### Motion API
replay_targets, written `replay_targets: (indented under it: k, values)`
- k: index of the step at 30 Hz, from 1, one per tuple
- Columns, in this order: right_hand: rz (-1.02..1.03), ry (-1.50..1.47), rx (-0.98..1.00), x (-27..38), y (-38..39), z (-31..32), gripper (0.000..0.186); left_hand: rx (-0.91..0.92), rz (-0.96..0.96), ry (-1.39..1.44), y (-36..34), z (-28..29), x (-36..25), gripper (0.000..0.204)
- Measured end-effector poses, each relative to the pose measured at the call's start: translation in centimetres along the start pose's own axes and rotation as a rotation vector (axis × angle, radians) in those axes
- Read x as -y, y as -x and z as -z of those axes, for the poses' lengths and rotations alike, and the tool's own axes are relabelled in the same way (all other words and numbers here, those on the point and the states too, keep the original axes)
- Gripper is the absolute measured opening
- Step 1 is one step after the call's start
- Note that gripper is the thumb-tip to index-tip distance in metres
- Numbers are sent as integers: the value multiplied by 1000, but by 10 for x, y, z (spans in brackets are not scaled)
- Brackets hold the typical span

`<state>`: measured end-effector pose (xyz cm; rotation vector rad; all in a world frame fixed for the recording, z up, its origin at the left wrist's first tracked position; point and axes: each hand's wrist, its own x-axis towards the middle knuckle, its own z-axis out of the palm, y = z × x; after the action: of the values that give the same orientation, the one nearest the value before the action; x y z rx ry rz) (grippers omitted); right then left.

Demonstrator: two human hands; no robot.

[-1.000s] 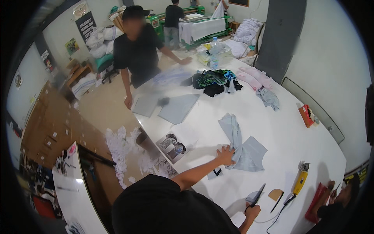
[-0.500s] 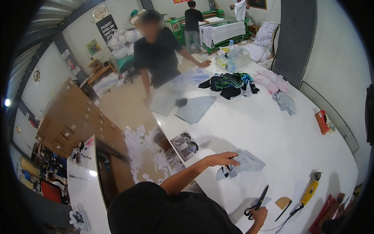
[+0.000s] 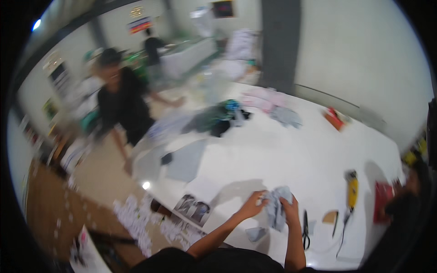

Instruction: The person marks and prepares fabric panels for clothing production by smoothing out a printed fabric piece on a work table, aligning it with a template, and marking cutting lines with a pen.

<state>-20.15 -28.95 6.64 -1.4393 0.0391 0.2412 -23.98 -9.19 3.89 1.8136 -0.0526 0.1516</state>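
A crumpled light-grey cloth is held up between my hands over the white table. My left hand pinches its left edge, and my right hand is closed on its right side; some fingertips are hidden in the folds. Beneath my left hand a small grey cloth piece lies flat. Black scissors rest on the table just right of my right forearm, touched by neither hand.
Right of the scissors lie a tan curved piece and a yellow corded tool. Grey fabric panels and dark patterned garments lie farther off. A person leans at the table's far left; another is at the right edge.
My right hand has let go of the scissors, now lying on the table, and has taken hold of the grey cloth. The cloth is lifted and bunched. The view has swung right, blurring the background.
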Motion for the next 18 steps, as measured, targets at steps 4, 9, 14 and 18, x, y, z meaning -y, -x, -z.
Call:
replay_targets:
  k: [4,9,14,18]
  values:
    - [190,494,-220,-4,-29,14,41,273,-5,-341,53,-2,34,61]
    - [-208,1258,-313,-25,-24,24,71,819,-341,-876,100,5,14,66]
    - [-400,1335,-273,-22,-4,-34,90,856,-336,-884,91,30,65,44]
    - [-227,1149,-274,-79,-9,-27,69,677,-113,-742,52,85,75,33]
